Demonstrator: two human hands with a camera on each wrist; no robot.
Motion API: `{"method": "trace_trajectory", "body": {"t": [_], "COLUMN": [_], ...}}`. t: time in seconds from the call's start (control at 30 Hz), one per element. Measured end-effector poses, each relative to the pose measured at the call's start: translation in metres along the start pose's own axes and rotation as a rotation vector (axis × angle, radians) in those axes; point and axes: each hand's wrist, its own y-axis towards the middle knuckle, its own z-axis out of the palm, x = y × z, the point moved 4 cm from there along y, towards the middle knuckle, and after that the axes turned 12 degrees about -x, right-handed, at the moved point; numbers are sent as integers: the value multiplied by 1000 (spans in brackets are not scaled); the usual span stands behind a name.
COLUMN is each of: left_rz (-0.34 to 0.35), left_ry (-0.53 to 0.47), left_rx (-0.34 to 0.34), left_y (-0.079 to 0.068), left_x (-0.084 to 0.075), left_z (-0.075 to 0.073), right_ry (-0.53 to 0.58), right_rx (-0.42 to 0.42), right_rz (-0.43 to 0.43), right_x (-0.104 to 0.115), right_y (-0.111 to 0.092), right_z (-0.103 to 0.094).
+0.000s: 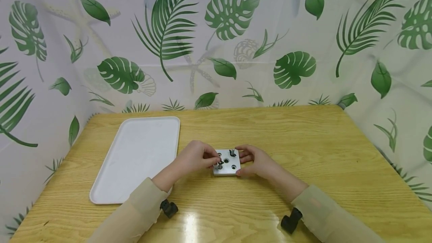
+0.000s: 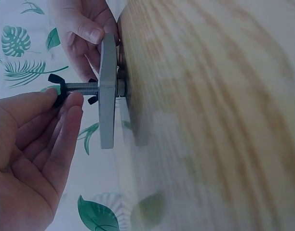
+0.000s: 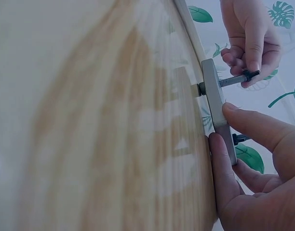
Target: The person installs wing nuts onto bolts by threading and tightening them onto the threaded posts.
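Note:
A pale metal plate (image 1: 227, 170) with several holes sits in front of me, slightly raised over the table in the wrist views. Through its left part stands a threaded bolt (image 2: 82, 88), with a black wing nut (image 2: 60, 89) at its upper end. My left hand (image 1: 199, 155) pinches that wing nut between thumb and fingertips. Another black wing nut (image 1: 232, 153) sits low against the plate near its far right corner. My right hand (image 1: 257, 161) holds the plate's right edge, its thumb (image 3: 253, 122) on the upper face and fingers at the side and beneath.
A white rectangular tray (image 1: 135, 160) lies on the wooden table (image 1: 270, 130) to the left, partly behind my left forearm. A leaf-patterned cloth (image 1: 216, 48) hangs behind the table and along both sides. Black wrist cameras (image 1: 168, 208) are strapped on both sleeves.

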Motion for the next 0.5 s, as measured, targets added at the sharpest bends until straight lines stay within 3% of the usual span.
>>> {"method": "trace_trajectory", "body": {"t": [0.5], "left_rz": [40], "left_ry": [21], "left_rx": [-20], "left_y": [-1], "left_x": [1], "left_z": [3], "right_ry": [-12], "right_rx": [-14], "right_rz": [43], "right_x": [0], "right_y": [-1], "right_z": [1]}}
